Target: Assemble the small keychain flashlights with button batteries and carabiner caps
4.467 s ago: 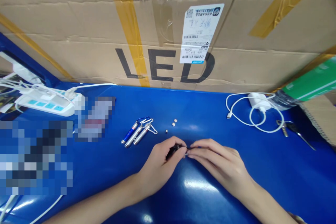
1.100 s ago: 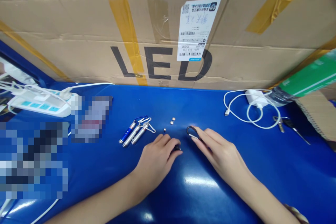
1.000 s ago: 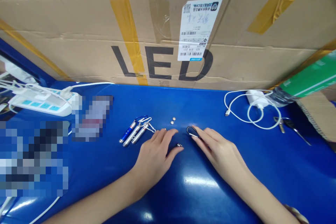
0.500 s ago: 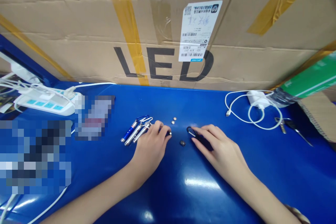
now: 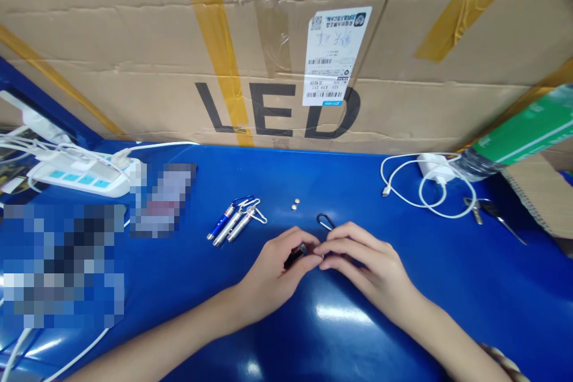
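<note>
A: Your left hand (image 5: 273,271) pinches the small black torch body (image 5: 295,256) w/ thumb and fingertips, just above the blue table (image 5: 403,310). Right hand (image 5: 362,259) is closed narrow round its mating end; clip loop (image 5: 325,221) pokes out behind your fingers.

B: Risk?

A: Parts are tiny. Slack either pinch and a piece prob. drops, rolls on that glossy top. Also two button cells (image 5: 295,203) sit loose just beyond your knuckles, three finished torches (image 5: 235,225) near your left hand. A careless sweep would scatter them.
</note>
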Motion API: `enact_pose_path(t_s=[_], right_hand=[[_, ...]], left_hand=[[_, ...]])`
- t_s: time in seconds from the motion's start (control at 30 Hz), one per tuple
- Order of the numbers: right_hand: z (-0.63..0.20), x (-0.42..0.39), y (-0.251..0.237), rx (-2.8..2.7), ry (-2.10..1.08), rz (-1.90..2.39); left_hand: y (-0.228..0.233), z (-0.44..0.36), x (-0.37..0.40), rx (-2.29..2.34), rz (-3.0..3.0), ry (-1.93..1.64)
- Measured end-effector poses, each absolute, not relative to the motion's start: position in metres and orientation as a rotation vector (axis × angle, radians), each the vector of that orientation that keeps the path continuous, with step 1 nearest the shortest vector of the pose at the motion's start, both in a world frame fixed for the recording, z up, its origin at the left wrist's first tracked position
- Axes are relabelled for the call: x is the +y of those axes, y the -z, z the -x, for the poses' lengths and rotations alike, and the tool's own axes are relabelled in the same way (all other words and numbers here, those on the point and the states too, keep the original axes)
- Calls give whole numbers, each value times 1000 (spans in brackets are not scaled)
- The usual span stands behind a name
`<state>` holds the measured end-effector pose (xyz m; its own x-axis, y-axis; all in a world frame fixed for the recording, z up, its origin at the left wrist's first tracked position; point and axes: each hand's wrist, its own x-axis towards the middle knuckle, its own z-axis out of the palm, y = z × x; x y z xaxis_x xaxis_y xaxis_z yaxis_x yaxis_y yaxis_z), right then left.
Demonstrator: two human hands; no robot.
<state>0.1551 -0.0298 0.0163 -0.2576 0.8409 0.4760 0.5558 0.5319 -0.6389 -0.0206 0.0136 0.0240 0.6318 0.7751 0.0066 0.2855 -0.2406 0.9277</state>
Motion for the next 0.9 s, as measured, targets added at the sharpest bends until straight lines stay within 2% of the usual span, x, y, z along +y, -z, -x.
enact_pose_path(t_s=[0.27,0.47,0.9], right_hand=[[-154,-31,-20,-1874,-319,1100],[-155,-31,-23,-1819,-177,1122],[-150,-32,-18,-1897,-251,1019]], left_hand=[[-26,22,10,813,-1736,-597],[-19,26,9,755,-1961,-673],[-5,29,7,614,-2088,-631]])
